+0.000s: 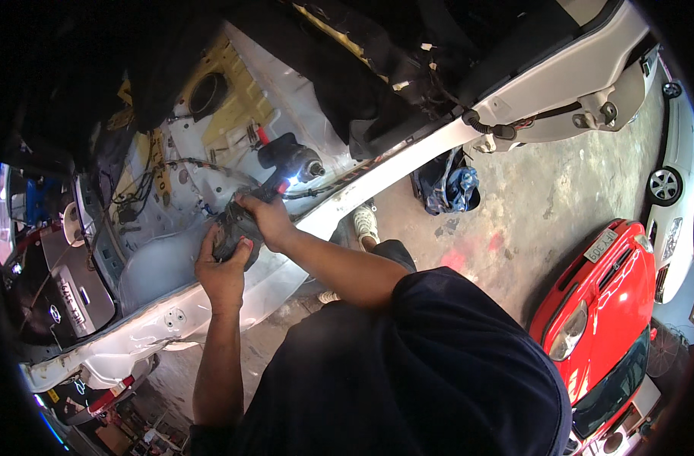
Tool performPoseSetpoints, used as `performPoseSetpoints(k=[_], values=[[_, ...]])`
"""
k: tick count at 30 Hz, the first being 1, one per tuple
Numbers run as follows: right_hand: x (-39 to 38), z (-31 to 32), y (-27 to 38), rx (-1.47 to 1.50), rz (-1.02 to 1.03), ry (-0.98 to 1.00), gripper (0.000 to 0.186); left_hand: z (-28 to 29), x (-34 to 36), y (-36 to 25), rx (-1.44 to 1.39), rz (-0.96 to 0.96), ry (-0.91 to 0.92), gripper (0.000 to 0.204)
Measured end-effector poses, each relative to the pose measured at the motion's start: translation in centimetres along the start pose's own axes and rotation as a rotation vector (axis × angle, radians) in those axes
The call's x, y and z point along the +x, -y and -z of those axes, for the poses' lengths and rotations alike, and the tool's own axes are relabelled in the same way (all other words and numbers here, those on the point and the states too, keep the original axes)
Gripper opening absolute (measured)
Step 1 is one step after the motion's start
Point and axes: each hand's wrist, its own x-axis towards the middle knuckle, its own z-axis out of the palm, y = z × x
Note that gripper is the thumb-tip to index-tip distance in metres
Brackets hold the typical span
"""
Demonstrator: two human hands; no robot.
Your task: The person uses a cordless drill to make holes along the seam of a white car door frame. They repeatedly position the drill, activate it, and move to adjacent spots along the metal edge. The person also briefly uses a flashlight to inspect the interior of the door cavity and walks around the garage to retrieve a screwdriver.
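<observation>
Both hands are closed on a dark cordless power drill (286, 156) with a lit work light near its chuck. My left hand (222, 275) wraps round the dark block at the drill's base from below. My right hand (268, 222) grips that same lower end from the right, next to the handle. The chuck end points right and away from my hands. The drill hangs over the open, stripped body of a white car (267, 292), whose bare panel (160, 262) shows behind it. Loose wires (195, 163) run across the inside.
The white body sill (408, 163) crosses between me and the interior. A dark bag (447, 186) lies on the concrete floor (506, 197) to the right. A red car (605, 296) and a white car (678, 175) stand farther right. Someone's shoe (366, 222) shows beside the sill.
</observation>
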Motion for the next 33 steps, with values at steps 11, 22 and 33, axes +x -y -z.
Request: performPoseSetpoints(k=[11,22,33], values=[[12.8,9.8,5.1,-1.387,0.114,-0.439,0.055,4.4,-9.3,-3.9,-0.216,0.044,0.157,0.066],[20.2,4.0,14.9,-1.776,0.083,-0.475,0.038,4.3,-8.3,1.4,-0.198,0.277,0.005,0.068],[-0.9,24.8,11.7,-1.883,0.101,-0.362,0.039,-10.2,19.4,7.2,0.676,-0.052,0.012,0.058]])
